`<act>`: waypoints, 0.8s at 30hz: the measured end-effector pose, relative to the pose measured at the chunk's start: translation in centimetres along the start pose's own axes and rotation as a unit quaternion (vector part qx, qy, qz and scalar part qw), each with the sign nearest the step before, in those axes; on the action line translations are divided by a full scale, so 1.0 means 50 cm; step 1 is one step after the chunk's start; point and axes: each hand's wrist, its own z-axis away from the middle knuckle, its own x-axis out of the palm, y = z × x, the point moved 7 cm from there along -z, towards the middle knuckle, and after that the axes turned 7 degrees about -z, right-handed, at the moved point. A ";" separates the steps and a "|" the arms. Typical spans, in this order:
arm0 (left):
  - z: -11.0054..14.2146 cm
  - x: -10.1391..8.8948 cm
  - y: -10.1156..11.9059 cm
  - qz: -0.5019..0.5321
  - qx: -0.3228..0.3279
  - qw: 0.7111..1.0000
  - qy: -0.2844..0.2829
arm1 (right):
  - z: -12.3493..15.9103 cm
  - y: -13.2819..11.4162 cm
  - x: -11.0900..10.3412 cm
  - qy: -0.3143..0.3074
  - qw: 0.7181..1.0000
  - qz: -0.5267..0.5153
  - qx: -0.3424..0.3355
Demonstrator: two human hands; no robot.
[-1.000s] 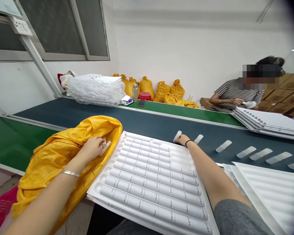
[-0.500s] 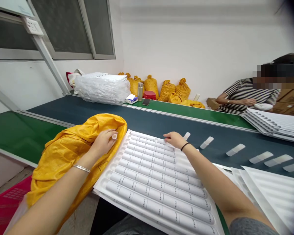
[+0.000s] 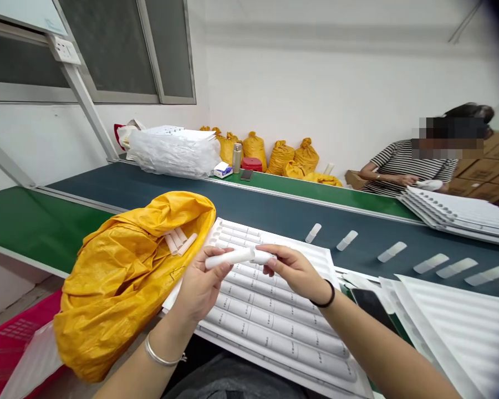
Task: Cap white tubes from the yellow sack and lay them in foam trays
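Note:
In front of me, my left hand [image 3: 202, 285] grips a plain white tube [image 3: 230, 256] between thumb and fingers. My right hand [image 3: 297, 271] pinches a shorter white cylinder [image 3: 263, 256], its end touching the tube's right end. Fingers hide part of both pieces. Below them lies a white ribbed tray [image 3: 322, 255] with rows of printed white tubes [image 3: 270, 320]. To the left, a yellow woven sack [image 3: 103, 277] gapes, with several white tubes [image 3: 175, 239] showing in its mouth.
Several frosted tubes [image 3: 392, 251] lie spaced along the dark belt [image 3: 270, 205]. White trays [image 3: 461, 327] and a dark phone-like object [image 3: 373, 308] are at right. Across the belt, a person [image 3: 419, 160] handles something white beside stacked trays [image 3: 461, 210]. A plastic-wrapped stack [image 3: 172, 152] sits far left.
My left hand has come out of the sack's mouth rightward with the white tube. My right hand has drawn back from the tray's far edge, and both pieces now meet over the tray.

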 end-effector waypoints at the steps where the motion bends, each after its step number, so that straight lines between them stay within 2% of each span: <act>1: 0.008 0.002 -0.003 -0.051 0.000 0.999 -0.005 | 0.011 -0.017 0.001 0.014 1.000 0.003 -0.027; 3: 0.020 0.000 0.002 -0.197 0.007 0.980 -0.014 | 0.027 -0.054 -0.006 0.033 0.993 0.072 -0.091; 6: 0.035 0.005 0.015 -0.387 0.018 0.919 -0.076 | 0.039 -0.095 0.001 -0.013 0.965 0.198 -0.173; 9: 0.054 0.028 0.029 -0.467 0.039 0.866 -0.176 | 0.042 -0.106 0.004 -0.033 0.951 0.240 -0.194; 11: 0.066 0.040 0.038 -0.493 0.065 0.842 -0.211 | 0.041 -0.100 0.002 -0.019 0.952 0.250 -0.178; 13: 0.076 0.048 0.047 -0.516 0.110 0.823 -0.211 | 0.040 -0.087 0.005 -0.013 0.957 0.250 -0.149; 19: 0.109 0.072 0.069 -0.567 0.338 0.736 -0.153 | 0.038 -0.059 0.023 0.004 0.977 0.198 -0.082; 21: 0.118 0.078 0.069 -0.566 0.365 0.726 -0.141 | 0.044 -0.060 0.028 0.015 0.982 0.173 -0.079; 24: 0.131 0.084 0.063 -0.564 0.361 0.730 -0.138 | 0.065 -0.067 0.042 0.015 0.983 0.161 -0.087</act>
